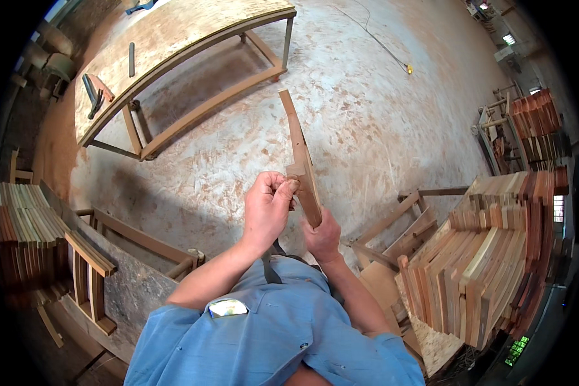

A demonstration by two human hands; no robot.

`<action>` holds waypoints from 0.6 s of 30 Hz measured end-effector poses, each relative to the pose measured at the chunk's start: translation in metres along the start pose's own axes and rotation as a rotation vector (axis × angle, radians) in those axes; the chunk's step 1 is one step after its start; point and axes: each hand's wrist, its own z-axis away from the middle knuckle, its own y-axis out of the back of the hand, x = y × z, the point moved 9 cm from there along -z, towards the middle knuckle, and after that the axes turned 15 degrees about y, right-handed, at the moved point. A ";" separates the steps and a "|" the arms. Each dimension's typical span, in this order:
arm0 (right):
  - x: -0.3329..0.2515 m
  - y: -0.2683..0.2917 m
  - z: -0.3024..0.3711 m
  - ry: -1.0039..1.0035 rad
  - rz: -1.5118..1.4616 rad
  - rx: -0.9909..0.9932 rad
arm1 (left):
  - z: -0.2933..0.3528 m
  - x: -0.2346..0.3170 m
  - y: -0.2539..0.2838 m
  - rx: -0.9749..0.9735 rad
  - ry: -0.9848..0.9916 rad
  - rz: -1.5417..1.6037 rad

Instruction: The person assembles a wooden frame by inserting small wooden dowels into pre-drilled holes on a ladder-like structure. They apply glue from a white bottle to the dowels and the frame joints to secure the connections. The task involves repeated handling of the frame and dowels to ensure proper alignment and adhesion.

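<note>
In front of me a long, slightly curved wooden piece (298,138) points away across the floor. My right hand (322,237) is wrapped round its near end. My left hand (269,201) is closed in a pinch on a small brown square piece (295,170), possibly folded sandpaper, which lies against the wood's left side around mid-length. A dark hole shows in the wooden piece beyond the square. The palm side of both hands is hidden.
A workbench (193,26) at the far left bears a dark bar (132,59) and a hammer-like tool (92,96). Stacked wooden parts (476,270) stand close on my right, more slats (29,212) on my left. A cable (386,48) crosses the far floor.
</note>
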 end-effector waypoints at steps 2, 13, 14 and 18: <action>0.002 -0.011 -0.020 -0.003 0.011 0.007 | -0.023 0.009 0.005 -0.026 0.016 0.023; 0.031 -0.049 -0.087 -0.016 -0.024 -0.025 | -0.104 0.025 0.008 -0.033 -0.020 0.139; 0.033 -0.050 -0.092 -0.002 -0.029 -0.032 | -0.107 0.027 0.008 -0.022 -0.024 0.126; 0.055 -0.050 -0.114 -0.004 -0.067 -0.070 | -0.130 0.032 -0.006 -0.002 -0.032 0.090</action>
